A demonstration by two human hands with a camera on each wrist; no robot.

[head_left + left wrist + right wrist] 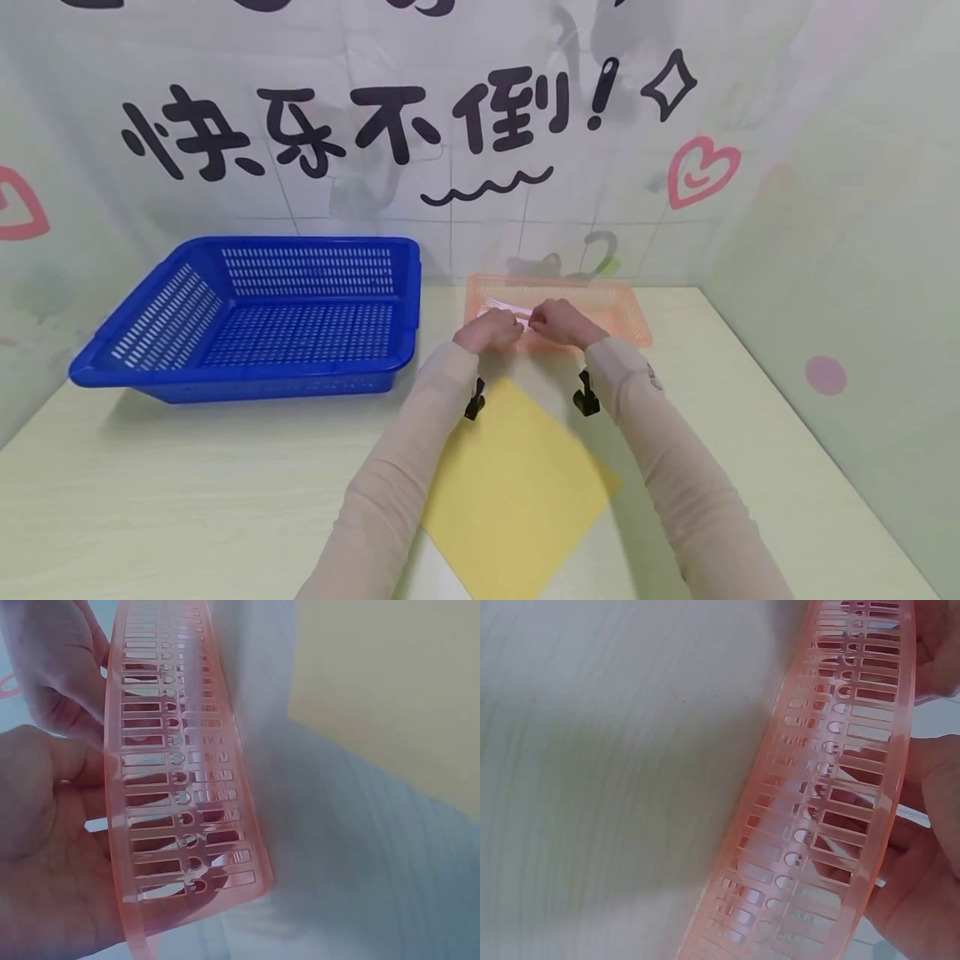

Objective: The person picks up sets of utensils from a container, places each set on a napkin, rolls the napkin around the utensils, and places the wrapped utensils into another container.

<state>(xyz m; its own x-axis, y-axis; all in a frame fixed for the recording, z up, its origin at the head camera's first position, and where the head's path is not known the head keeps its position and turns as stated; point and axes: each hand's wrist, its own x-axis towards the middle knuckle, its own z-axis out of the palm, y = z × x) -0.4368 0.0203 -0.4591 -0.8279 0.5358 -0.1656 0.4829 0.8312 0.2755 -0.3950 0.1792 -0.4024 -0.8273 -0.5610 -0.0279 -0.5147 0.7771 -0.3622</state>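
Both hands in over the front rim of the pink basket [622, 312], which sits on the table [187, 492] against the back wall; pale strips [506, 306], maybe forks, lie in its left half. Right hand [561, 321] has fingers bent, seems to pinch a strip's end; left hand [491, 330] is curled just beside, can't tell if it grips or only touches. Hands probably meet there because the strips run between them; kept low, likely so the basket sits underneath. Slotted basket side blocks both wrist views, so fingertips show only in parts. Yellow sheet [525, 492] lies flat, corner toward the basket, partly under the left sleeve [390, 492]. Blue basket [262, 375] stands left, apart from the hands, not in the way.
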